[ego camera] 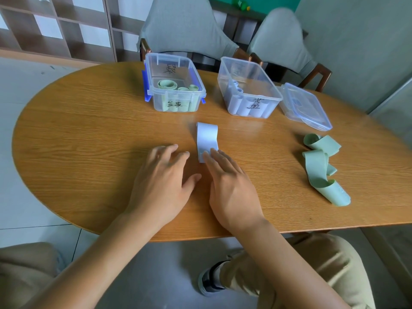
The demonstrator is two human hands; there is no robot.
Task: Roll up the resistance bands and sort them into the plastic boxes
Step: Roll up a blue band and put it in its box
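Observation:
A pale blue resistance band [207, 137] lies folded on the wooden table [89, 130], in front of me. The straight fingertips of my right hand [229, 186] press on its near end. My left hand [162, 177] rests flat on the table just left of the band, fingers spread, holding nothing. A loose green band [321, 166] lies tangled at the right. The left plastic box [176, 83] holds rolled green bands. The right plastic box [247, 90] holds rolled blue bands.
A clear lid [305, 105] with blue clips lies to the right of the blue-band box. Two covered chairs [182, 30] stand behind the table. Shelving lines the far left wall. My knees show below the table's near edge.

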